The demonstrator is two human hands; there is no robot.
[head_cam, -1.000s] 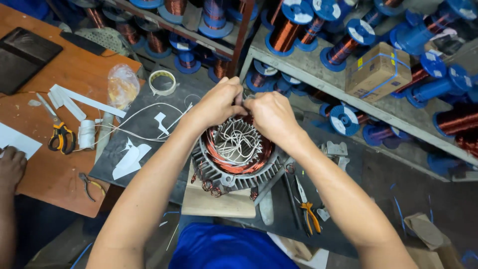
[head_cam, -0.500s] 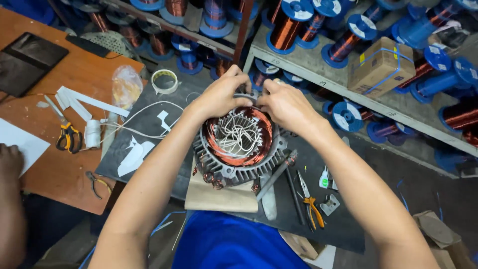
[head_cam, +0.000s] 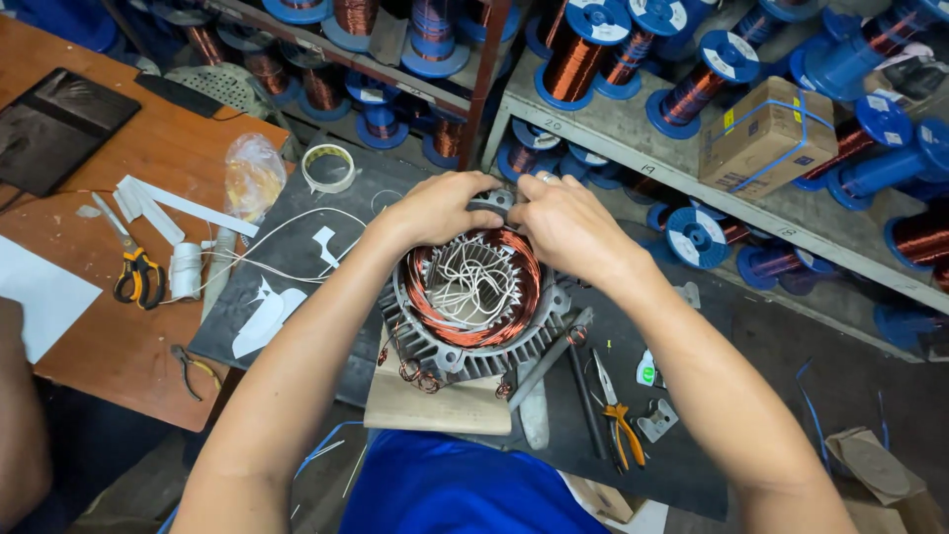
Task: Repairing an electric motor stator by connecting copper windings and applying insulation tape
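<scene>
A grey finned motor stator point(head_cam: 465, 341) with copper windings and loose white cords in its bore rests on a wooden block point(head_cam: 435, 405) on a dark mat point(head_cam: 326, 267). Both my hands sit on the stator's far rim. My left hand point(head_cam: 440, 210) has its fingers curled down onto the copper coil there. My right hand point(head_cam: 568, 229) presses beside it, fingers bent on the same stretch of winding. What the fingertips pinch is hidden.
Orange-handled pliers point(head_cam: 623, 425) and a metal rod point(head_cam: 554, 356) lie right of the stator. Yellow-handled scissors point(head_cam: 133, 272), a white thread spool point(head_cam: 185, 270), tape roll point(head_cam: 329, 166) and small pliers point(head_cam: 193, 368) lie left. Shelves hold several copper wire spools point(head_cam: 583, 49) and a cardboard box point(head_cam: 771, 133). Another person's arm point(head_cam: 20, 415) is at far left.
Both hands stay on the stator's far rim, shifting only slightly along the winding. The view has drifted a little; the stator has not visibly moved.
</scene>
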